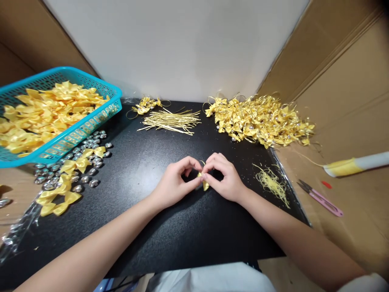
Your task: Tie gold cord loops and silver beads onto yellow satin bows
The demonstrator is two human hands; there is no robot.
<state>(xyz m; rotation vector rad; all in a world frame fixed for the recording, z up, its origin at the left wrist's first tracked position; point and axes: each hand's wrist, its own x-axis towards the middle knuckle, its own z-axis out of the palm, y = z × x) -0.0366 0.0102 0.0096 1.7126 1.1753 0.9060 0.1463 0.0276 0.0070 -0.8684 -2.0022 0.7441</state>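
- Left hand (173,184) and right hand (226,178): fingertips of both pinch 1 yellow bow (204,183) above the centre of the black mat (170,227).
- Gold wire ties (170,121): farther back, centre.
- Finished bow pile (261,119): far right.
- Blue basket (57,138): far left.

One head-worn camera looks forward and steeply down from close above the black mat (146,162), which fills the frame's middle, facing the white wall (176,40) behind it

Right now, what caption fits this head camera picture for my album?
Both hands' fingers pinch a small yellow ribbon bow over the black tabletop.
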